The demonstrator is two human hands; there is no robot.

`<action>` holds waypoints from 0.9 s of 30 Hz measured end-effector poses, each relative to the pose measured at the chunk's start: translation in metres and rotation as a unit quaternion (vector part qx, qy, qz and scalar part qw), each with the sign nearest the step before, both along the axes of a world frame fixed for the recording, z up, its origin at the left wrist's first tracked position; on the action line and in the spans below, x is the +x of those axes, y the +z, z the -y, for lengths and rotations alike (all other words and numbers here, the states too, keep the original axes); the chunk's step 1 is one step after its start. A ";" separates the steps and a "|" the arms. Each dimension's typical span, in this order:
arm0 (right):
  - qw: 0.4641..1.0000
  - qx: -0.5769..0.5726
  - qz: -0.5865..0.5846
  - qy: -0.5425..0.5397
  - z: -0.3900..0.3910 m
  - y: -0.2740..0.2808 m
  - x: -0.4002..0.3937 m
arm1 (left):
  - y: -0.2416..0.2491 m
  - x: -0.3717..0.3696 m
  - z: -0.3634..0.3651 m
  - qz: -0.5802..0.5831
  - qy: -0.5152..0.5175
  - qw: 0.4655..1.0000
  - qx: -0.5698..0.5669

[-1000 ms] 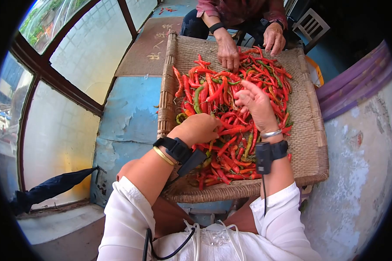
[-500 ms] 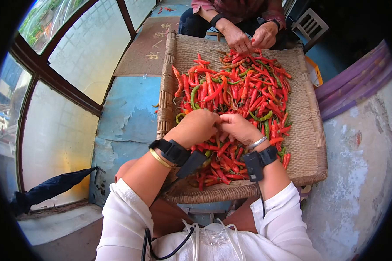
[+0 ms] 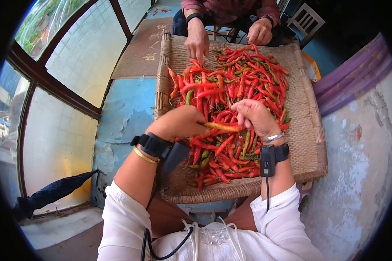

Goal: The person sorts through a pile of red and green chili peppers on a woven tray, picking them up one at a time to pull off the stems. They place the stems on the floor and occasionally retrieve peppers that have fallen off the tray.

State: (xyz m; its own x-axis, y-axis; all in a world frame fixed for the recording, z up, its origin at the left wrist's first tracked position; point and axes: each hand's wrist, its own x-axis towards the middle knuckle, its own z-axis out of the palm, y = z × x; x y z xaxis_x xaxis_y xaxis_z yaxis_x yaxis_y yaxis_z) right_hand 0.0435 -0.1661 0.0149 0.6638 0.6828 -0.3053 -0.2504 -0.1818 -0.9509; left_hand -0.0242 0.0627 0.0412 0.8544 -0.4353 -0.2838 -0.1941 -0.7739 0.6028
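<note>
A woven tray (image 3: 307,135) bears a large heap of red chili peppers (image 3: 231,163) with a few green ones among them. My left hand (image 3: 183,122) is over the left part of the heap, its fingertips closed at the left end of an orange-yellow pepper (image 3: 224,127). That pepper lies roughly level and points toward my right hand. My right hand (image 3: 256,116) is at the pepper's right end with thumb and forefinger pinched together; what is between them, if anything, is too small to make out.
Across the tray sits a person, one hand (image 3: 197,42) reaching down to the heap, the other hand (image 3: 260,31) near its far edge. Windows and a folded dark umbrella (image 3: 56,191) are on the left. A purple curtain (image 3: 357,85) hangs at the right.
My hands were together over the heap and have moved apart, the orange-yellow pepper now showing between them. The other person's hands have separated, one moving left and down to the peppers.
</note>
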 end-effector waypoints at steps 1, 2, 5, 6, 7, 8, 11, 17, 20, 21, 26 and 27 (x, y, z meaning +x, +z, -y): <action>0.997 0.025 0.004 -0.068 0.000 -0.004 0.001 | 0.006 0.002 -0.004 -0.049 0.065 0.996 -0.037; 0.990 0.050 0.008 -0.135 0.000 -0.008 0.002 | 0.010 0.004 -0.009 -0.097 0.129 0.984 -0.073; 0.990 0.033 0.000 -0.138 -0.005 -0.016 0.003 | -0.012 0.022 -0.017 0.021 0.247 0.936 -0.248; 0.992 0.020 -0.001 -0.126 -0.008 -0.018 0.002 | -0.017 0.026 -0.016 0.077 0.352 0.843 -0.400; 0.993 0.000 0.001 -0.117 -0.011 -0.018 0.000 | -0.017 0.027 -0.016 0.054 0.370 0.837 -0.400; 0.993 -0.001 0.001 -0.116 -0.012 -0.018 -0.002 | -0.026 0.029 -0.016 0.055 0.371 0.836 -0.400; 0.994 -0.068 0.028 -0.077 -0.019 -0.019 -0.007 | -0.038 0.027 -0.010 0.311 0.223 0.924 -0.017; 0.992 -0.107 0.058 -0.033 -0.027 -0.018 -0.014 | -0.029 0.024 -0.001 0.154 0.262 0.942 0.142; 0.991 -0.111 0.077 -0.012 -0.027 -0.026 -0.013 | -0.031 0.024 -0.005 0.146 0.244 0.945 0.158; 0.991 -0.111 0.077 -0.011 -0.027 -0.026 -0.014 | -0.033 0.024 -0.006 0.149 0.220 0.951 0.155; 0.993 -0.068 0.087 -0.039 -0.033 -0.021 -0.019 | -0.034 0.021 0.000 0.100 0.201 0.974 -0.025; 0.993 -0.067 0.087 -0.040 -0.034 -0.021 -0.018 | -0.032 0.019 0.003 0.079 0.186 0.977 -0.064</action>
